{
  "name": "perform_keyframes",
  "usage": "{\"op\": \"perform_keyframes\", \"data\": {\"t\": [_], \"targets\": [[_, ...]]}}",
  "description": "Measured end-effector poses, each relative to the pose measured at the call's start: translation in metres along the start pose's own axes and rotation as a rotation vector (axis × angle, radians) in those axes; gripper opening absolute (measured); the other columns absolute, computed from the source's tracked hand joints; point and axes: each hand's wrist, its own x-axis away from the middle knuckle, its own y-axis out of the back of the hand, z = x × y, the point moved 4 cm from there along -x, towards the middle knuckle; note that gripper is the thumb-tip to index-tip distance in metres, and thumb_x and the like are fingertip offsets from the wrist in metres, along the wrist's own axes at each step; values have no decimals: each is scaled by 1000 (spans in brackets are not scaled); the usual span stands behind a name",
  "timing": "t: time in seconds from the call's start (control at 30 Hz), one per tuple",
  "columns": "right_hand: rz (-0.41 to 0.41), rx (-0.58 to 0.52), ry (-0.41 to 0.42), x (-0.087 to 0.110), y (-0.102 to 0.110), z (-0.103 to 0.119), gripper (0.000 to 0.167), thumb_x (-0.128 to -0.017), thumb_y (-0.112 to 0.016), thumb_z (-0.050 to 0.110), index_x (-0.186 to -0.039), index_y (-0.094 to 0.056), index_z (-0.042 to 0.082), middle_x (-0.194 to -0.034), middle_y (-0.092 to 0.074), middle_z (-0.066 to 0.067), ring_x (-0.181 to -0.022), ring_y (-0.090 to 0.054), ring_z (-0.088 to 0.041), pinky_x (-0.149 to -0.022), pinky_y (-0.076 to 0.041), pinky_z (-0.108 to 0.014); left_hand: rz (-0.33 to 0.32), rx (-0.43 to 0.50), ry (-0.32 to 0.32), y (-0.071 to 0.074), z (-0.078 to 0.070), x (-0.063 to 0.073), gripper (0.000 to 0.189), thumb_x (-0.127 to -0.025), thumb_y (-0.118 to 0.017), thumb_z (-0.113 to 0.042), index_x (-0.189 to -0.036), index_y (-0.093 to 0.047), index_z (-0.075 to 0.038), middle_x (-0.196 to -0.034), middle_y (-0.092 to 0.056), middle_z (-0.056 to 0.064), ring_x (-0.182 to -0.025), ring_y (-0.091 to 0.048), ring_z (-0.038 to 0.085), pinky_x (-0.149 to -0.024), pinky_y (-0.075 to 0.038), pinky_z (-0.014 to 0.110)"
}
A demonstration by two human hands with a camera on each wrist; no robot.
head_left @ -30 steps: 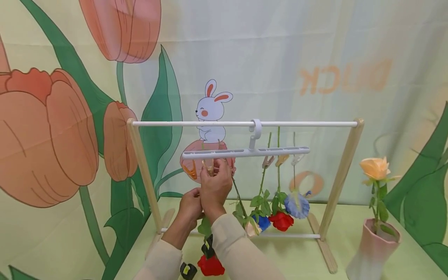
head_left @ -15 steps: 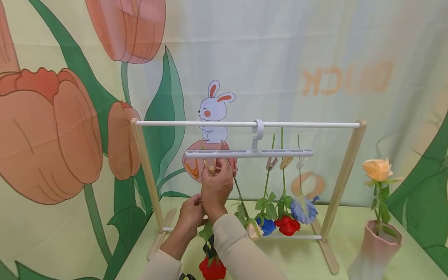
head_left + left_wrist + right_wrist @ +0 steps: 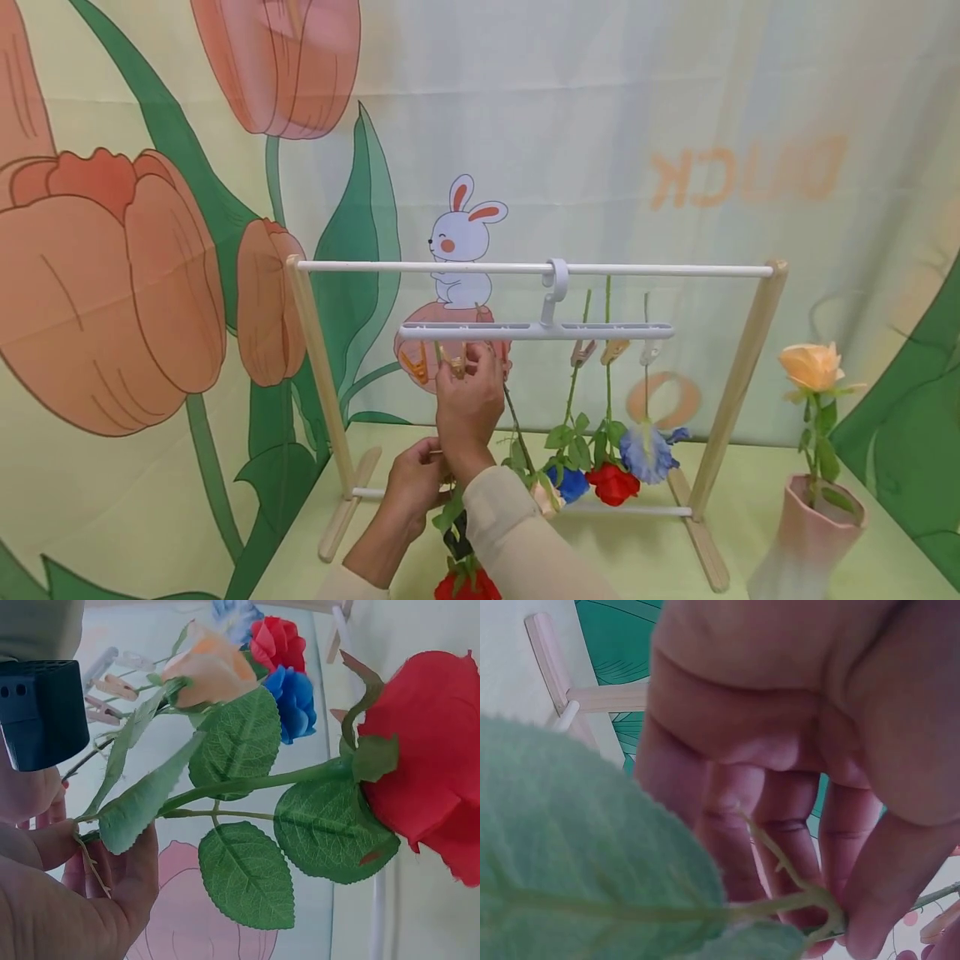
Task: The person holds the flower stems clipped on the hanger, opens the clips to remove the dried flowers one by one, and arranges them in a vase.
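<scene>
My left hand (image 3: 412, 483) pinches the stem of an upside-down red rose (image 3: 427, 765) between thumb and fingers, close to its leaves. The bloom hangs below the hand, partly cut off at the bottom of the head view. Higher up, my right hand (image 3: 471, 408) pinches a yellowish clip (image 3: 453, 360) under the left half of a grey hanger (image 3: 495, 332). The rose stem's upper end shows beside that clip, just below the hanger bar. An orange clip (image 3: 418, 367) hangs to its left with no flower. The right wrist view shows mostly the left hand and a leaf (image 3: 592, 847).
The hanger hooks over the white rod (image 3: 660, 271) of a wooden stand. Upside-down flowers hang from it: a peach rose (image 3: 214, 667), a blue rose (image 3: 567, 483), a red rose (image 3: 613, 483) and a light-blue flower (image 3: 647, 452). A pink-white vase (image 3: 810, 533) stands right.
My left hand and the red rose have moved slightly down; the stem's tip has dropped from above the hanger bar to below it. The right hand stays at the clip. The head view has shifted slightly.
</scene>
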Motion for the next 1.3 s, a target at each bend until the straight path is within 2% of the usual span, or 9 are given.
{"op": "perform_keyframes", "data": {"t": [0.27,0.37,0.47,0.67,0.77,0.9,1.03,1.17,1.3], "targets": [[-20,-11,64,5,14,2,30,-88,-78,18,-114,-68,7,-105,-70,-10,-92,-71,-25,-76,-61,-42,17,25,23,-5,14,9,26,-99,-66,-18,-121,-67,-4,-104,-69,9,-85,-67,17,-75,-62,39],[-17,-28,97,5,21,6,30,-88,-79,18,-113,-70,7,-105,-70,-11,-92,-71,-26,-75,-61,-42,3,23,19,-5,19,16,27,-97,-69,-22,-117,-68,-5,-101,-70,6,-85,-67,16,-73,-62,36],[-16,-38,136,3,29,8,28,-87,-79,17,-112,-71,6,-103,-70,-12,-90,-71,-28,-74,-62,-43,-25,-3,-12,-4,20,22,25,-96,-71,-23,-114,-69,-5,-97,-69,4,-84,-67,15,-72,-62,35],[20,-59,208,-5,52,7,29,-87,-79,12,-114,-70,5,-103,-68,-13,-93,-70,-26,-78,-62,-43,-74,-118,-134,1,1,29,21,-95,-72,-23,-109,-71,-7,-94,-71,7,-82,-66,15,-70,-60,29],[36,-53,265,-8,65,5,28,-87,-79,11,-114,-71,6,-103,-68,-11,-94,-69,-25,-77,-61,-42,-121,-241,-202,6,-14,32,16,-94,-73,-24,-105,-73,-12,-92,-73,5,-82,-65,15,-70,-57,26],[29,-9,397,-9,83,3,27,-85,-81,9,-110,-72,8,-103,-69,-9,-98,-66,-24,-78,-58,-39,-181,-394,-291,10,-34,33,11,-92,-76,-24,-99,-77,-16,-88,-75,-1,-79,-66,12,-68,-53,25],[44,81,599,-10,98,4,26,-82,-82,9,-107,-73,8,-104,-68,-10,-101,-61,-28,-83,-55,-41,-212,-492,-414,10,-53,33,8,-90,-78,-20,-95,-78,-14,-85,-75,-1,-74,-64,12,-65,-52,25],[103,243,801,-12,105,3,28,-80,-83,12,-106,-75,10,-107,-67,-11,-104,-59,-32,-86,-52,-45,-227,-613,-542,5,-68,34,6,-88,-79,-15,-93,-78,-12,-85,-73,1,-73,-63,13,-63,-52,24],[152,404,941,-8,108,-1,26,-79,-85,16,-103,-76,15,-107,-69,-9,-105,-60,-31,-87,-52,-46,-252,-763,-628,-4,-76,37,6,-87,-80,-13,-93,-78,-13,-83,-68,0,-75,-62,13,-65,-52,26]]}}
